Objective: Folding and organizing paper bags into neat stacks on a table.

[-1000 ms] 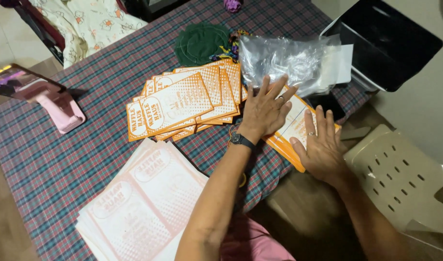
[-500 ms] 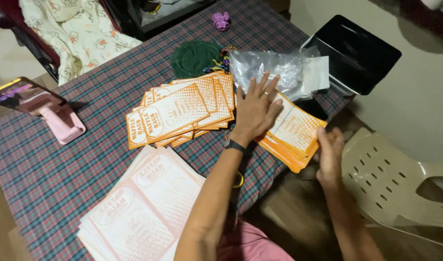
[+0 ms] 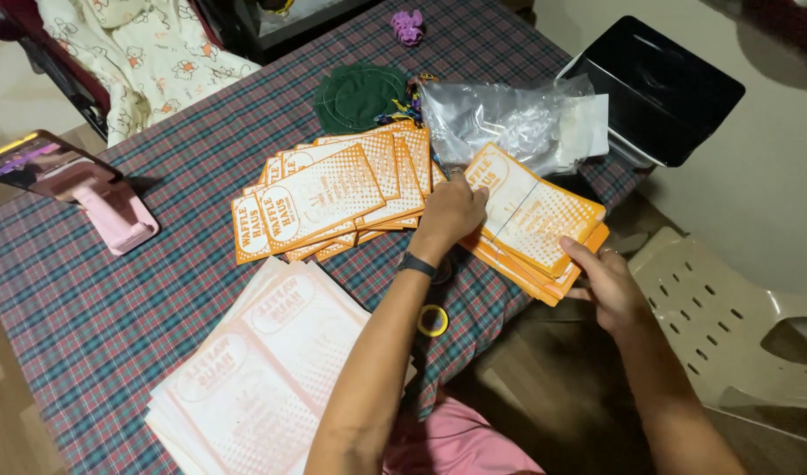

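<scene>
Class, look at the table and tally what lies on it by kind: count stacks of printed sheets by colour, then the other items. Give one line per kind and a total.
Orange printed sheet stacks: 2, a fanned pile and the stack between the left hand and right hand
Pale printed sheet stacks: 1
Clear plastic bags: 1
Phones on pink stand: 1
Tape rolls: 1
Total: 6

Open plaid tablecloth (image 3: 139, 299) between pink phone stand (image 3: 113, 215) and orange bags (image 3: 324, 198) (crinkled plastic (image 3: 500, 119) beyond).
</scene>
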